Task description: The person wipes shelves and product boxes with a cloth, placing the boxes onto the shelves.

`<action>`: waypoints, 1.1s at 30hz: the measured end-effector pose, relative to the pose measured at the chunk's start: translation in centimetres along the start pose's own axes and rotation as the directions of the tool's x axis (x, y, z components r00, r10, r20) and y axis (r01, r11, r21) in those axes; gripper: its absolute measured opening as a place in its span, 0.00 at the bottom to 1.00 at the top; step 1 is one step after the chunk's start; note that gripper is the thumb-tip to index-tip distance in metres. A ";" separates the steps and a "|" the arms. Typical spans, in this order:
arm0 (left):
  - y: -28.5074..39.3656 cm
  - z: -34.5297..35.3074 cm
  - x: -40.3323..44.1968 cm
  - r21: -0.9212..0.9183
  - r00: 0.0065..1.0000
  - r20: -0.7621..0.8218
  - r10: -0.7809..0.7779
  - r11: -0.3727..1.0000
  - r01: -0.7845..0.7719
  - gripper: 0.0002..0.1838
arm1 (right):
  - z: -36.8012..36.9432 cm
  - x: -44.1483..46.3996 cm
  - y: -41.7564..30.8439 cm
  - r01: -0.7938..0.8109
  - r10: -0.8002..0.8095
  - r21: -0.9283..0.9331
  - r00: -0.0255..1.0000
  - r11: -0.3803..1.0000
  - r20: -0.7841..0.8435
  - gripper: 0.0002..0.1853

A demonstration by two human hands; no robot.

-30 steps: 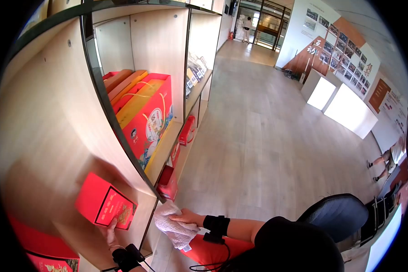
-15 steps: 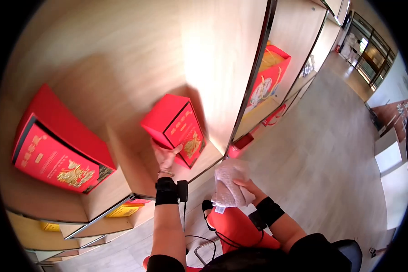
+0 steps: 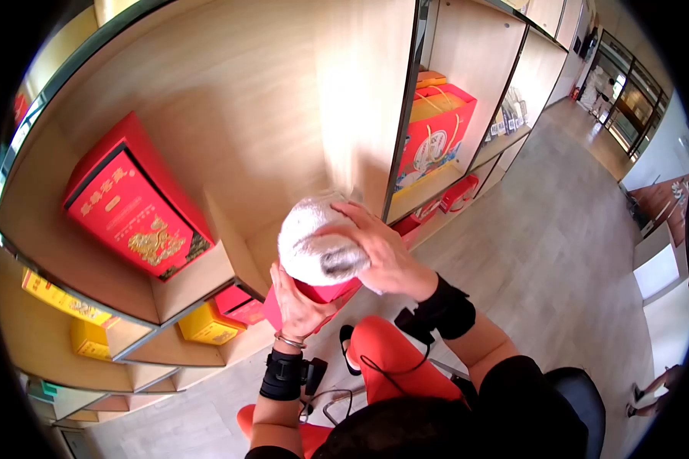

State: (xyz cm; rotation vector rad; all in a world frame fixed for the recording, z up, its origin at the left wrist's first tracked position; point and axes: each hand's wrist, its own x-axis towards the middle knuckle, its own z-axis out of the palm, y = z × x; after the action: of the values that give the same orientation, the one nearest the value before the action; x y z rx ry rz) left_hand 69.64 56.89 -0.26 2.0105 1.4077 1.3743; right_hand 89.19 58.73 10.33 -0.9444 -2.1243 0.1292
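Observation:
My left hand (image 3: 298, 307) is closed round a red box (image 3: 326, 292), held in front of the shelf opening. A pale, crumpled cloth (image 3: 308, 233) covers most of the box's upper side. My right hand (image 3: 384, 251) grips that cloth and presses it against the box, with the fingers spread over the fabric. The box's printed front is hidden from here. To the left, a larger red gift box (image 3: 147, 218) with gold lettering and a gold figure leans in its wooden compartment.
A red gift bag (image 3: 439, 138) stands in the compartment to the right. Yellow boxes (image 3: 209, 324) sit on lower shelves. A dark metal edge (image 3: 404, 115) separates the compartments. Behind me is a black chair (image 3: 582, 402); at the far right, another person's legs (image 3: 651, 394) show.
The red box has left its shelf and come towards me in my left hand. My right hand has moved the cloth up and left onto it. The view has shifted slightly.

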 end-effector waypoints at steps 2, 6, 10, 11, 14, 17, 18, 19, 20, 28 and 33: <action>0.9 -1.8 -1.6 0.107 0.998 0.005 -0.066 0.992 0.065 0.59 | 0.6 -1.0 1.0 -0.298 0.283 0.356 0.954 0.885 0.097 0.19; 4.0 -5.7 -4.1 0.201 0.993 0.093 0.066 0.976 -0.084 0.59 | 2.0 -2.8 2.9 -0.757 0.700 0.469 0.630 0.455 0.337 0.20; 5.4 -8.1 -5.9 0.175 0.996 0.052 0.075 0.981 -0.083 0.59 | 3.5 -4.7 -0.7 -0.426 0.470 0.482 0.882 0.765 0.033 0.21; 5.4 -8.8 -6.4 0.169 0.997 0.042 0.064 0.983 -0.071 0.59 | 3.5 -4.5 -2.7 -0.242 0.318 0.512 0.946 0.824 -0.064 0.22; 7.4 -10.2 -7.2 0.210 0.999 0.006 0.041 0.977 -0.041 0.59 | 1.9 -3.7 -6.2 -0.114 0.145 0.370 0.988 0.922 -0.057 0.23; 9.6 -11.4 -8.7 0.277 0.994 -0.042 0.102 0.957 -0.086 0.56 | 4.2 -4.1 -2.8 -0.478 0.474 0.503 0.868 0.720 0.148 0.22; 10.2 -12.0 -9.4 0.279 0.994 -0.018 0.105 0.955 -0.096 0.56 | 2.6 -4.1 -3.9 -0.458 0.435 0.662 0.875 0.593 0.215 0.23; 10.8 -12.6 -9.9 0.282 0.994 0.004 0.108 0.954 -0.105 0.56 | 3.0 -4.9 -3.1 -0.502 0.467 0.660 0.848 0.558 0.251 0.23; 11.2 -13.1 -10.4 0.277 0.995 0.024 0.099 0.955 -0.101 0.56 | 4.1 -6.0 -1.9 -0.521 0.483 0.689 0.831 0.504 0.275 0.23; 10.9 -15.2 -12.7 0.192 1.000 0.001 0.029 0.981 -0.028 0.60 | 1.8 -6.9 -8.2 -0.209 0.210 0.301 0.977 0.931 0.028 0.22; 12.5 -15.2 -12.8 0.273 0.999 -0.041 -0.012 0.962 0.023 0.59 | -0.7 -6.4 -14.5 0.051 -0.005 0.340 0.991 0.939 -0.134 0.23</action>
State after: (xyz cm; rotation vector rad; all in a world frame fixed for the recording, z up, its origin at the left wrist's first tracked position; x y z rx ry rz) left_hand 62.97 36.51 9.25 2.1410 1.7098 1.2757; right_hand 83.86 43.98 12.34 -0.6950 -1.9121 0.3987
